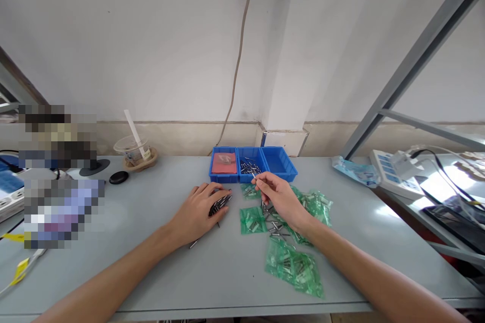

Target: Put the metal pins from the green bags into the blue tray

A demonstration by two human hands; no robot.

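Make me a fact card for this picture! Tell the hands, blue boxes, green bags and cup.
Left hand: cupped over a heap of small metal pieces
Right hand: pinching one thin metal piece near the middle blue box
Middle blue box: loose metal pieces
Left blue box: red packet
Green bags: small parts inside
Cup: clear, with white straw
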